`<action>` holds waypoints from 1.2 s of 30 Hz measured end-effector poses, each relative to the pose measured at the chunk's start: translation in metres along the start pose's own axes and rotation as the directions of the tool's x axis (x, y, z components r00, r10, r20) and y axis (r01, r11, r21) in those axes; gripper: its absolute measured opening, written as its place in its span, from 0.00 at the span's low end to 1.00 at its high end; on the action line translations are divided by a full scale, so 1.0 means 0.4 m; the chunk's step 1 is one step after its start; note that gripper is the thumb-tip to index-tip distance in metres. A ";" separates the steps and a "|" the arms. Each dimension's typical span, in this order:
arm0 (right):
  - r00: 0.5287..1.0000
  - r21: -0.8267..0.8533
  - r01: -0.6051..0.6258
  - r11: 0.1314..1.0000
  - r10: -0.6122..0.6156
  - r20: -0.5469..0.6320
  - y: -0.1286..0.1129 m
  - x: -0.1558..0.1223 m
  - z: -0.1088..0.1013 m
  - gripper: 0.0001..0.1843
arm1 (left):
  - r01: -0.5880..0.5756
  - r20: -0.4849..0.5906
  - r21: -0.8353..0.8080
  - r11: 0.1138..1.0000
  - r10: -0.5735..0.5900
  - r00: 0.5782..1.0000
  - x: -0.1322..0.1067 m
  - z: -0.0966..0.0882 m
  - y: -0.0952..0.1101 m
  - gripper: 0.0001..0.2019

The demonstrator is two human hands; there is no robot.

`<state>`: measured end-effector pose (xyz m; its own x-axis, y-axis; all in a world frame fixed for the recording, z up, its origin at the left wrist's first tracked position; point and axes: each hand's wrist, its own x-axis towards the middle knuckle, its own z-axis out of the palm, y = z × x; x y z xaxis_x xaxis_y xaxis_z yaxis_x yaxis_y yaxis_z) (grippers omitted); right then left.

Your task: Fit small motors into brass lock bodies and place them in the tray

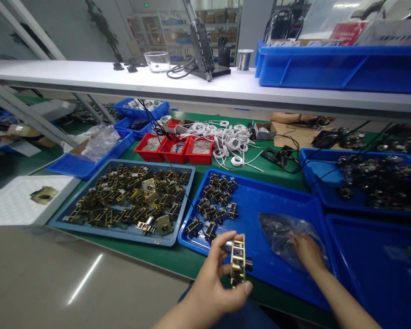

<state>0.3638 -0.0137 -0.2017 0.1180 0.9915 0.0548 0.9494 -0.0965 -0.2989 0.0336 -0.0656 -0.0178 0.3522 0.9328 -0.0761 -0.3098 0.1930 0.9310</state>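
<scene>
My left hand (215, 278) is closed round a brass gear assembly (238, 262), pinching it upright between thumb and fingers. A silver cylinder sticks out of its left side and a black knob out of its right. My right hand (308, 252) is at a clear plastic bag (284, 237) of small black parts, fingers drawn together; what they grip is hidden. The bag lies in a blue tray (253, 196). Several similar brass assemblies (217, 196) stand in the tray's left part.
A grey-blue tray (183, 183) at left is heaped with brass assemblies. Behind are red bins (200, 157) of small parts and coiled white cables (233, 139). Blue trays (315, 183) flank the right. A shelf (106, 82) crosses above. Another person's arm (291, 118) shows behind.
</scene>
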 end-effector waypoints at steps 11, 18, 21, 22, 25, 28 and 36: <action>0.981 0.339 -0.122 0.933 0.164 -0.100 -0.204 -0.117 -0.254 0.24 | 0.181 -0.046 -0.074 0.981 -0.185 0.982 0.036 0.009 -0.010 0.43; 0.975 0.750 0.125 0.649 -0.222 0.030 -0.488 -0.171 -0.355 0.05 | 0.322 -0.066 0.049 0.946 -0.318 0.946 0.057 0.047 0.048 0.43; 0.972 0.725 0.177 0.666 -0.233 -0.024 -0.492 -0.172 -0.350 0.04 | 0.278 -0.060 0.081 0.957 -0.274 0.960 0.054 0.047 0.043 0.43; 0.968 0.719 0.193 0.668 -0.248 -0.030 -0.488 -0.173 -0.348 0.04 | 0.270 -0.077 0.104 0.957 -0.263 0.962 0.052 0.047 0.039 0.41; 0.960 0.711 0.214 0.670 -0.280 -0.024 -0.484 -0.177 -0.348 0.04 | 0.257 -0.132 0.158 0.953 -0.238 0.962 0.044 0.049 0.033 0.35; 0.973 0.701 0.192 0.687 -0.229 -0.042 -0.489 -0.173 -0.358 0.05 | 0.231 -0.142 0.165 0.959 -0.209 0.968 0.034 0.049 0.035 0.31; 0.953 0.707 0.261 0.657 -0.291 -0.082 -0.499 -0.170 -0.379 0.04 | 0.214 -0.098 0.129 0.968 -0.202 0.975 0.034 0.045 0.038 0.35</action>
<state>0.2105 -0.0753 -0.0014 -0.1395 0.9661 0.2172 0.4489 0.2572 -0.8558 0.0497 -0.0554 0.0016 0.3194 0.8999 -0.2970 -0.1104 0.3466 0.9315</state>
